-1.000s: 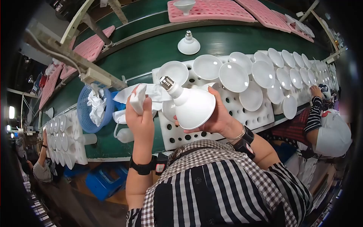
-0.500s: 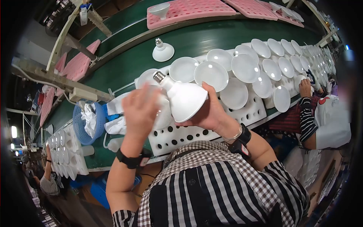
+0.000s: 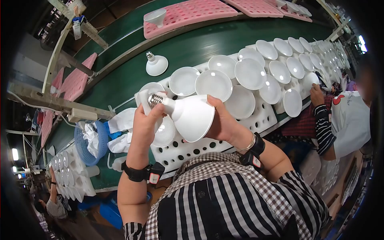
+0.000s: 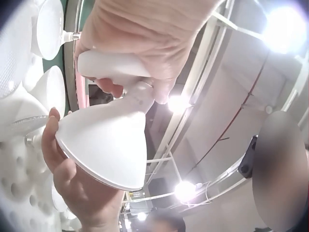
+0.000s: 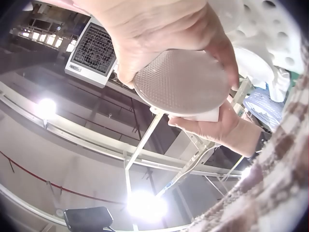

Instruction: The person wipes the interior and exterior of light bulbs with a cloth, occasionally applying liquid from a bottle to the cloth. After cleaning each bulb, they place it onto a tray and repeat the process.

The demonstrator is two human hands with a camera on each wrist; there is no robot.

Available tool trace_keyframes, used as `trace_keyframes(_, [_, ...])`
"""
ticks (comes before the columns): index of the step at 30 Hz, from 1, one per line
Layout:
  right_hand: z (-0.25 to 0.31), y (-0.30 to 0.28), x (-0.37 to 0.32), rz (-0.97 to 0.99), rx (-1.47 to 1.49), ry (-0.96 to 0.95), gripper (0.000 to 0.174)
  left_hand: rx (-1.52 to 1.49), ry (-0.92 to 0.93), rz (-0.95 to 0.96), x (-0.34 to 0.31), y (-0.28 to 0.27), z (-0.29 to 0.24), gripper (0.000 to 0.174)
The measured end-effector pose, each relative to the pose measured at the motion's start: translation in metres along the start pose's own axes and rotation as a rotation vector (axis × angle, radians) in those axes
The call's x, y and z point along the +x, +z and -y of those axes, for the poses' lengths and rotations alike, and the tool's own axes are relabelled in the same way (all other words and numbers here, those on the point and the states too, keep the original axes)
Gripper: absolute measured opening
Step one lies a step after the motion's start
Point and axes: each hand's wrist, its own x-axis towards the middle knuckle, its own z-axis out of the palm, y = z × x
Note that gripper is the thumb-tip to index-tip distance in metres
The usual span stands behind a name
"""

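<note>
A white reflector light bulb (image 3: 194,116) is held up in front of the chest, tilted, with its metal screw base (image 3: 157,99) toward the left. My right hand (image 3: 229,127) grips its wide end, thumb and fingers round the rim. In the right wrist view its textured round lens (image 5: 183,82) faces the camera. My left hand (image 3: 144,126) holds a white sponge-like block (image 4: 113,66) against the bulb's neck, the thumb lying along the neck near the screw base. Part of the block is hidden behind the left fingers in the head view.
White perforated foam boards (image 3: 264,114) hold rows of bulbs, lenses up. One bulb (image 3: 157,66) stands on the green belt (image 3: 192,46). Pink foam boards (image 3: 192,14) lie beyond. On the left are a blue basket (image 3: 81,152) and white cloths (image 3: 120,121). Another person (image 3: 348,120) works at the right.
My left hand came away from the neck, moved in a blur, and is back at the neck with the block. The bulb has shifted lower and left in view.
</note>
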Motion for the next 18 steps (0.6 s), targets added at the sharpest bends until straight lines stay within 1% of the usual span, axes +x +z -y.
trace_keyframes(2, [0.000,-0.002,0.002,0.020,-0.077,0.012,0.076,-0.105,-0.046,-0.013,0.001,0.005,-0.005,0.042])
trace_keyframes(6, [0.004,-0.002,0.004,-0.004,-0.190,0.008,0.082,-0.058,-0.023,-0.050,0.014,-0.017,-0.002,0.038])
trace_keyframes(8, [0.002,-0.014,0.010,0.060,-0.174,0.044,0.086,-0.066,0.031,-0.117,0.026,-0.039,-0.008,0.037])
trace_keyframes(9, [0.007,-0.014,0.007,0.050,-0.200,0.054,0.084,-0.096,0.102,-0.165,0.034,-0.048,-0.015,0.034])
trace_keyframes(11, [0.007,-0.023,0.005,0.072,-0.276,0.053,0.073,-0.144,0.184,-0.245,0.054,-0.077,-0.024,0.031])
trace_keyframes(13, [0.004,-0.031,0.003,0.051,-0.304,0.066,0.073,-0.142,0.257,-0.401,0.080,-0.117,-0.021,0.028])
trace_keyframes(14, [0.003,-0.035,0.002,0.030,-0.333,0.079,0.073,-0.143,0.267,-0.546,0.088,-0.125,-0.020,0.028])
trace_keyframes(15, [0.001,-0.040,0.001,0.031,-0.332,0.074,0.073,-0.140,0.269,-0.542,0.100,-0.139,-0.013,0.028])
trace_keyframes(17, [-0.004,-0.049,-0.003,-0.027,-0.385,0.109,0.065,0.066,0.234,-0.875,0.122,-0.174,0.015,0.029])
trace_keyframes(18, [-0.003,-0.049,-0.008,-0.061,-0.394,0.121,0.059,0.141,0.225,-0.922,0.131,-0.190,0.030,0.030])
